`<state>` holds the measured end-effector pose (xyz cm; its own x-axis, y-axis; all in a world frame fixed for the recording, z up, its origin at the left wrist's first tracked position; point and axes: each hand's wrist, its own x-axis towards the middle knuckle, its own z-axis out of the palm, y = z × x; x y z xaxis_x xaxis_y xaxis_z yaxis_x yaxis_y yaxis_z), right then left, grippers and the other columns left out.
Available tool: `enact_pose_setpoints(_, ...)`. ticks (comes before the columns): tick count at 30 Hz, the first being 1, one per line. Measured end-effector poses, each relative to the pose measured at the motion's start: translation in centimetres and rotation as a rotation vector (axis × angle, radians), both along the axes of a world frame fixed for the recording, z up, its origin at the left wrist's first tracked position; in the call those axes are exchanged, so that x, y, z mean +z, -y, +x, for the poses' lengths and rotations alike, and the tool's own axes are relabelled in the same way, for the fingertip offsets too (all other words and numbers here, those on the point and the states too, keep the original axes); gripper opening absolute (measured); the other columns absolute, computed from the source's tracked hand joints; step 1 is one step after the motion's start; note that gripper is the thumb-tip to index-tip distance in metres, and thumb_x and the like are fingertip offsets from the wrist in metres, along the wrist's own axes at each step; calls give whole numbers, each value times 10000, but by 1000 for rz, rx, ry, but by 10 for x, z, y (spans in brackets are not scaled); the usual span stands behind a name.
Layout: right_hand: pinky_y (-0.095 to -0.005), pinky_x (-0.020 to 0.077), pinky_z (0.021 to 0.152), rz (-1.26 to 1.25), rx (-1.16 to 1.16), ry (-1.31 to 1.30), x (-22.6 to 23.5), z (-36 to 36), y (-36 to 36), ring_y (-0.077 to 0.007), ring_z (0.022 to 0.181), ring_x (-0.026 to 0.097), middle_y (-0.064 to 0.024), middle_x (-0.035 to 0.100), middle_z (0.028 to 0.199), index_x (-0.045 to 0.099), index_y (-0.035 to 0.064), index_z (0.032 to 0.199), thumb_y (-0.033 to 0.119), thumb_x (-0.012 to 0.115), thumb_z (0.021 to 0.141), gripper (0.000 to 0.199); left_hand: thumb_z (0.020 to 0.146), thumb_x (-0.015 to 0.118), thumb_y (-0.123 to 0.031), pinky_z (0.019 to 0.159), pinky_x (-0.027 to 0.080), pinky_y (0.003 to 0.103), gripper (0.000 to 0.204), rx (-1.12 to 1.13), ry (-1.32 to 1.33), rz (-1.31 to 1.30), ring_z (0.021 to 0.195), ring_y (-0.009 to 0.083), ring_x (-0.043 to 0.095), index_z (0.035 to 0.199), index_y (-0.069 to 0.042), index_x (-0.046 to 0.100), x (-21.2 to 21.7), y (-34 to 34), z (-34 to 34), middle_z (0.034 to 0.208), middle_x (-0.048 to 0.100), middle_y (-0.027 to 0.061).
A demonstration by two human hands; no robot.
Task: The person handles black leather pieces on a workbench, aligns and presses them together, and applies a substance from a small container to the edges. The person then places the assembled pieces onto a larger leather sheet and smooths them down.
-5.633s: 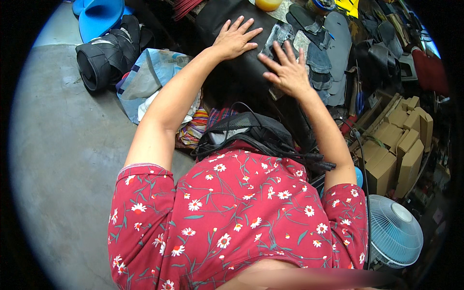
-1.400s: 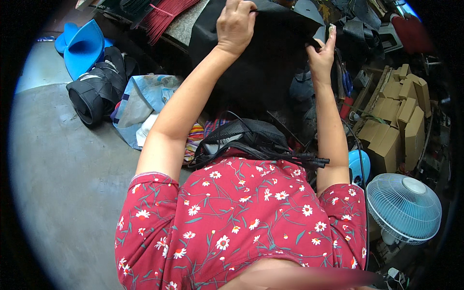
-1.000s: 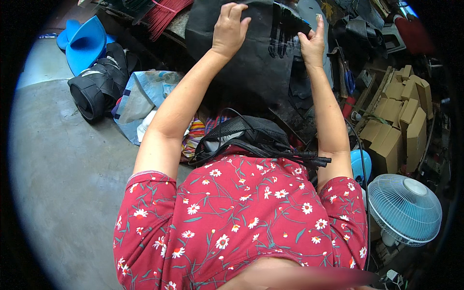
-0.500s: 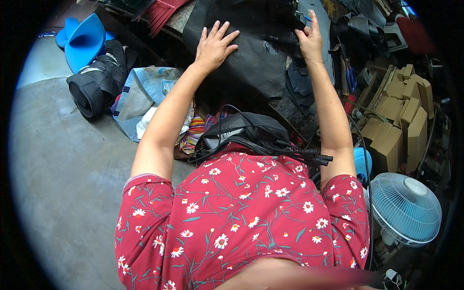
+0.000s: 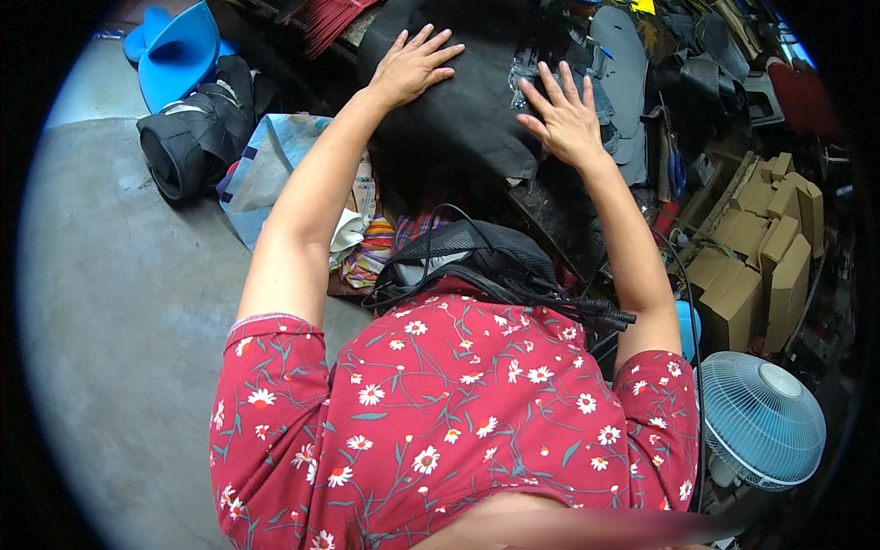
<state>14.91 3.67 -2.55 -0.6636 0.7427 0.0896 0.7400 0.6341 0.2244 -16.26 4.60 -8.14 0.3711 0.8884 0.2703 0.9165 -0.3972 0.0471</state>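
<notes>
A large black sheet (image 5: 449,128), leather-like, is spread over the work surface and droops at its near edge. My left hand (image 5: 412,68) lies on the sheet's left part, fingers spread. At the sheet's right edge is my right hand (image 5: 568,124), its fingers apart and nothing in them; whether the palm touches the sheet I cannot tell. Just beyond its fingertips is a shiny, torn-looking patch (image 5: 522,78) on the sheet. Grey flat pieces (image 5: 623,64) lie to the right of that hand.
A bundle of red strips (image 5: 335,23) lies at the far left of the work surface. On the floor stand blue curved pieces (image 5: 179,60), black rolls (image 5: 188,151) and a pale blue bag (image 5: 266,174). Cardboard boxes (image 5: 747,266) and a fan (image 5: 763,417) are at right.
My right hand has come nearer and left from the sheet's far right, going from a pinch-like pose to spread fingers. My left hand stays flat on the sheet. The view has shifted slightly.
</notes>
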Motion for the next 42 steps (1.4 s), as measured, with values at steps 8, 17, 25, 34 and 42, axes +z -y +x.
enact_pose_setpoints(8,-616,99,1168,4,116,120,10,-4,6,-301,1490,192,-51,288,1594,354,475,1471,708,350,913,605,985,418,-538,1183,196,522,525,13,-22,53,1469,259,257,1475,-351,403,4,1,4,1567,342,11)
enact_pose_setpoints(17,-641,139,1145,-191,319,-87,10,14,90,-345,1471,220,-67,295,1585,452,433,1429,650,401,926,550,983,420,-540,1183,195,522,529,17,-23,66,1468,260,259,1476,-350,400,2,0,5,1567,342,12)
enact_pose_setpoints(25,-524,-144,1155,-835,-73,-842,18,40,57,-298,1514,20,-54,606,1347,253,212,1555,616,19,993,731,987,410,-536,1180,201,524,524,18,-14,34,1464,269,266,1468,-327,415,-2,0,3,1563,349,21)
enact_pose_setpoints(34,-574,-6,1182,-29,-210,147,7,-12,53,-293,1512,91,-97,200,1621,339,52,1506,724,279,922,893,982,419,-535,1179,208,518,537,13,-10,17,1464,260,266,1471,-313,411,3,1,4,1564,347,16)
enact_pose_setpoints(42,-626,60,1160,37,-179,157,13,-9,30,-306,1494,164,-96,263,1598,403,106,1485,734,316,907,858,981,408,-545,1185,205,506,542,38,-46,1,1467,250,263,1477,-326,397,1,1,4,1573,331,7)
